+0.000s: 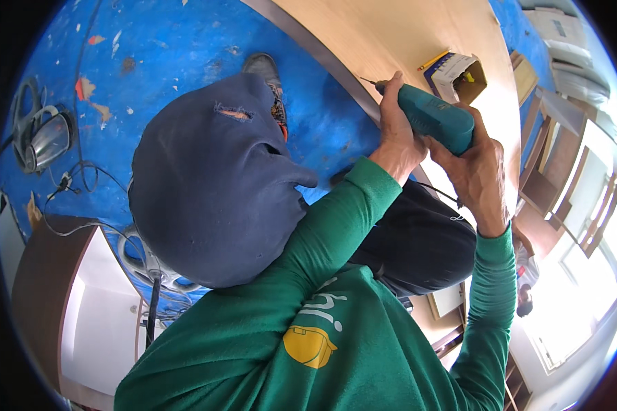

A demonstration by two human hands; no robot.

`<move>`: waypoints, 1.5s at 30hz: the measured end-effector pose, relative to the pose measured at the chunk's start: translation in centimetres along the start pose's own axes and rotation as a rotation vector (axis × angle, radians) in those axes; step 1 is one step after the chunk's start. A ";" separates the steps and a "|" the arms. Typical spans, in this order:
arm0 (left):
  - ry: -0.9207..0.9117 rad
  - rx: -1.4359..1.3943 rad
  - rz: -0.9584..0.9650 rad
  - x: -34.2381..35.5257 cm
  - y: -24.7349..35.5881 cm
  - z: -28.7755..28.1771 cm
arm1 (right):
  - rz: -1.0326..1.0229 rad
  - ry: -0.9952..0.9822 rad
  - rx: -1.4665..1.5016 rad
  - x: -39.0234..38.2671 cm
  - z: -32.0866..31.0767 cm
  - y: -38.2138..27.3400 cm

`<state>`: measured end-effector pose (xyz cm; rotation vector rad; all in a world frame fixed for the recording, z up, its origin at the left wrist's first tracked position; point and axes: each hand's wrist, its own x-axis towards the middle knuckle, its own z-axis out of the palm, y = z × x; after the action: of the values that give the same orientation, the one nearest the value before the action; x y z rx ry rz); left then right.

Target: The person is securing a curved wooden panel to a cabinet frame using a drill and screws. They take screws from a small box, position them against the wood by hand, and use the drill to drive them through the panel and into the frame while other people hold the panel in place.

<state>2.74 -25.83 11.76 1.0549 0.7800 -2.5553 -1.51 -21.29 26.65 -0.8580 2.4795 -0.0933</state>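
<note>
A teal power drill point(432, 115) is held between my two hands above the edge of a light wood panel point(363, 31). My left hand point(396, 130) is closed round its front end, near the chuck. A thin bit sticks out past those fingers, pointing to the upper left, toward the panel's edge. My right hand point(483, 171) grips the rear of the drill, and its handle is mostly hidden by that hand. On the panel beyond the drill stands a small open cardboard box point(452, 74). Beside the box lies a yellow pencil point(433, 60).
Blue sheeting point(178, 48) with scraps covers the floor. At the left are a clear-bodied vacuum cleaner point(48, 140) and loose cables point(82, 171). A brown and white cabinet point(44, 294) stands lower left. Wooden frames point(562, 164) lie at the right, with another person point(526, 274) nearby.
</note>
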 end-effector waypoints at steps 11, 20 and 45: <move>-0.038 0.024 0.014 0.5 0.2 -0.1 | -0.054 0.027 -0.011 0.2 0.2 -0.2; -0.047 0.015 -0.021 1.3 0.2 -0.6 | -0.058 0.025 0.002 0.2 0.2 -0.4; -0.060 0.051 0.039 1.1 0.5 -0.6 | -0.047 0.018 0.001 0.2 0.3 -0.4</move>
<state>2.49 -25.93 10.40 0.9936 0.6755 -2.5738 -1.31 -21.66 26.42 -0.9186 2.4764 -0.1193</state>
